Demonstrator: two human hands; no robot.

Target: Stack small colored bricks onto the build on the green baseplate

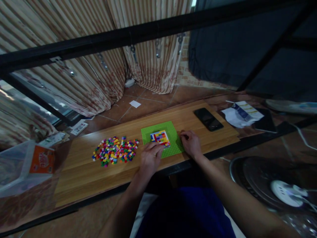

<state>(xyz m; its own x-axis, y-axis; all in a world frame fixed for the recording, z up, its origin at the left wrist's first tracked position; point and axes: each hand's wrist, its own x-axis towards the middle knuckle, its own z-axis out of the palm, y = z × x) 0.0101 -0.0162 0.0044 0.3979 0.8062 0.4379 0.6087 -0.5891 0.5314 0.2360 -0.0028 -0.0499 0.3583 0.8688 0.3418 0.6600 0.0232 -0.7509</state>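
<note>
A green baseplate (170,130) lies on a wooden board (81,168), with a small patch of coloured bricks (160,137) pressed onto its middle. My left hand (150,158) rests at the plate's near left corner, fingers curled and pinched close to the brick patch; what they hold is too small to make out. My right hand (190,142) sits on the plate's right edge with its fingers bent down against it. A heap of several loose coloured bricks (115,150) lies on the board to the left of the plate.
A black phone (208,119) lies at the board's far right, papers (241,114) beyond it. A clear plastic bag with an orange label (42,160) sits at the left. A fan (277,190) stands on the floor at the right. Curtains hang behind.
</note>
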